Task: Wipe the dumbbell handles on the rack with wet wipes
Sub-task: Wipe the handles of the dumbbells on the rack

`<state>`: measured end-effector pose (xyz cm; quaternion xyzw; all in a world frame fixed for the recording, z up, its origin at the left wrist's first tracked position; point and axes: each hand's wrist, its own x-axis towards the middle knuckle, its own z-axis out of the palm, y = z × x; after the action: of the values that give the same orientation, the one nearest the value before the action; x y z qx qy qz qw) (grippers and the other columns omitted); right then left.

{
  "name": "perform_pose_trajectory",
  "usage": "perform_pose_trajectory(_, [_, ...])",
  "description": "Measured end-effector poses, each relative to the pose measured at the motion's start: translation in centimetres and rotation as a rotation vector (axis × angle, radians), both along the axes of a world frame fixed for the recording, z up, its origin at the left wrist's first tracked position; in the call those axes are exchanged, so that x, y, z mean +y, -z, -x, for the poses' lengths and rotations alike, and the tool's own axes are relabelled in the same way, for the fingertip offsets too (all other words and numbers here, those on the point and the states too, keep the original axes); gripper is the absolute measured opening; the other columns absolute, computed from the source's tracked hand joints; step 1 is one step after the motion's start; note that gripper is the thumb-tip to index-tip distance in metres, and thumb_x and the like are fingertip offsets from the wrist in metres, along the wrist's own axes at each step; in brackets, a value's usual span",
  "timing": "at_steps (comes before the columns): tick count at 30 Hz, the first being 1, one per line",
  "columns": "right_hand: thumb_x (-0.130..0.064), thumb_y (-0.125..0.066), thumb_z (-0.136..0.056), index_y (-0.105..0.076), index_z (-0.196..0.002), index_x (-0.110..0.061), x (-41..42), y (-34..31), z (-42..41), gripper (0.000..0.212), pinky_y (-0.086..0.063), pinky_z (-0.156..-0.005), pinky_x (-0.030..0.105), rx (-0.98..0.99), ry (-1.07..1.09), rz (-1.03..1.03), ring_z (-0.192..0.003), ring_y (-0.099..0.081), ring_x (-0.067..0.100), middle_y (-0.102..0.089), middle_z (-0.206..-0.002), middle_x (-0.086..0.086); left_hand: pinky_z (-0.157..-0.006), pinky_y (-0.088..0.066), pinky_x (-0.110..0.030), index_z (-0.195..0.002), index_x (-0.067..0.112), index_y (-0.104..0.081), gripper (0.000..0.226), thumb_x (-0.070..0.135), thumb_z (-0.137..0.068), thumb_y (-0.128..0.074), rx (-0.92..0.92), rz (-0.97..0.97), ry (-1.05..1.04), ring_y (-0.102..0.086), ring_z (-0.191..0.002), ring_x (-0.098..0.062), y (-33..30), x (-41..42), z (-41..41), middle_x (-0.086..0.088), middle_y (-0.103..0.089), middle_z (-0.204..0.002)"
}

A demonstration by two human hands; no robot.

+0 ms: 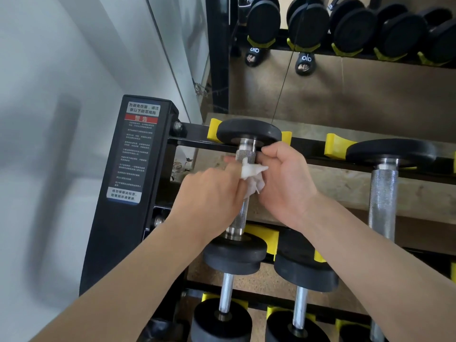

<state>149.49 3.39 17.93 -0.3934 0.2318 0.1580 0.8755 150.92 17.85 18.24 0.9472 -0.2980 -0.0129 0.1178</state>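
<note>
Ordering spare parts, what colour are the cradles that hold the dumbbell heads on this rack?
Yellow cradles, seen in the head view, on the black rack.

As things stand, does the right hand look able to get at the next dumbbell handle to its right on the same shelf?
Probably yes. That handle lies bare, with nothing between it and the right hand, which now grips the wipe.

Both forearms are bare from the bottom edge of the view to the wrists, with no sleeve showing. The left hand (209,191) and the right hand (286,178) wear no gloves. In the mirror, the feet wear black open-toed slides (305,60) with white lettering on the straps.
</note>
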Motion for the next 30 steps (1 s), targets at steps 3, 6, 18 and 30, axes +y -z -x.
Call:
perform_pose_trajectory(3, [-0.026, -0.036, -0.092, -0.057, -0.109, -0.004, 0.6, 0.5, 0.2, 0.035, -0.041, -0.097, 0.047, 0.011, -0.011, 0.034, -0.1, -0.047, 0.031, -0.05, -0.111, 0.016, -0.056, -0.029, -0.034, -0.101, 0.022, -0.051, 0.036, 0.043, -0.098, -0.022, 0.129, -0.03, 0.0, -0.052, -0.062, -0.025, 0.4, 1.0, 0.4, 0.008, -0.041, -0.064])
perform_pose_trajectory(6, [-0.029, -0.038, -0.095, -0.057, -0.113, -0.001, 1.1, 0.4, 0.5, 0.038, -0.041, -0.091, 0.042, 0.056, 0.007, 0.141, -0.097, -0.046, 0.026, -0.05, -0.104, 0.011, -0.056, -0.031, -0.033, -0.114, 0.027, -0.056, 0.036, 0.043, -0.102, -0.027, 0.145, -0.051, 0.067, -0.047, -0.061, -0.02, 0.1, 2.1, 1.1, 0.008, -0.039, -0.063])
perform_pose_trajectory(18, [-0.027, -0.06, -0.096, -0.065, -0.113, -0.03, 0.8, 0.0, 4.5, 0.018, -0.053, -0.073, 0.023, -0.466, -0.095, 1.15, -0.089, -0.061, 0.012, -0.051, -0.109, -0.006, -0.051, -0.035, -0.019, -0.078, 0.021, -0.048, 0.023, 0.029, -0.09, -0.065, 0.578, 0.489, -0.282, -0.041, -0.052, -0.004, -0.5, 0.3, -0.9, 0.008, -0.05, -0.063])
perform_pose_trajectory(30, [0.001, -0.062, -0.091, -0.069, -0.105, -0.008, 0.5, 0.8, 3.5, 0.017, -0.042, -0.08, 0.011, -0.672, 0.22, 1.537, -0.096, -0.053, 0.004, -0.059, -0.103, 0.003, -0.081, -0.054, -0.039, -0.115, 0.021, -0.062, 0.035, 0.045, -0.107, -0.036, 0.843, 0.785, -0.548, -0.062, -0.077, -0.011, -1.2, 0.7, -1.2, -0.001, -0.069, -0.1])
